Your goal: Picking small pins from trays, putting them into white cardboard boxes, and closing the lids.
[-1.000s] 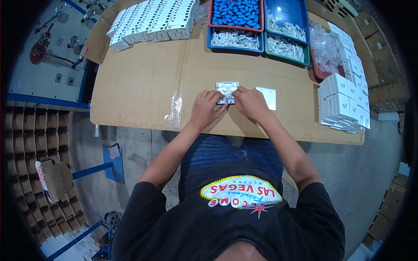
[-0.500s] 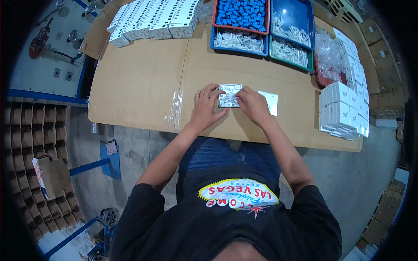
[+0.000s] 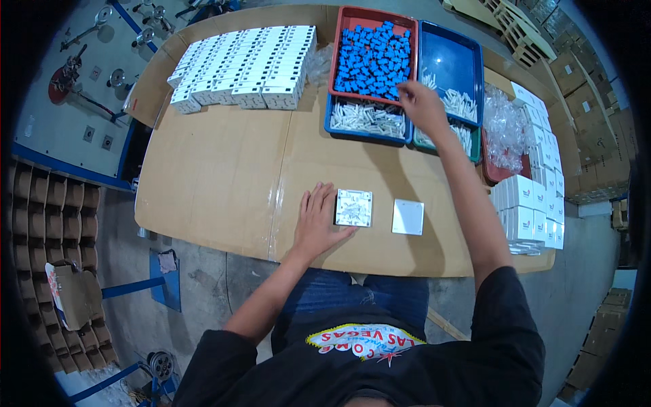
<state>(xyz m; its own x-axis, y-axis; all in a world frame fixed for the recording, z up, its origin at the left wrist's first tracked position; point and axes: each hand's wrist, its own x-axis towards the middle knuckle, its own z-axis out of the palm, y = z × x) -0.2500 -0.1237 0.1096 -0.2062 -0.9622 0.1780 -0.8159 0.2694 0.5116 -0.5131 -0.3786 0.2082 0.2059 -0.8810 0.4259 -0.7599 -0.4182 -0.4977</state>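
My left hand [image 3: 317, 222] rests on the cardboard table top, fingers stretched out and thumb apart. Its fingertips lie along the left side of a square white electrical fitting [image 3: 353, 208], whose detailed inner side faces up. Right of that fitting lies a smooth, square white cover plate [image 3: 408, 217]. My right hand [image 3: 424, 108] is over the right edge of a red tray [image 3: 331, 74] of small blue plastic pieces [image 3: 373, 57]. Its fingers are bent and drawn together at the blue pieces; whatever they hold, if anything, is too small to make out.
Blue trays [image 3: 369, 137] and a green tray [image 3: 476, 146] hold slim white pieces. White boxed units [image 3: 247, 64] stand in rows at the far left. Stacked white boxes [image 3: 525, 210] and clear plastic bags [image 3: 505, 129] occupy the right side. A raised cardboard edge [image 3: 146, 88] borders the far left corner.
My right hand has left the white fitting and reached forward to the blue pieces. My left hand has stayed beside the fitting, its fingers now lying flatter. The whole view has shifted.
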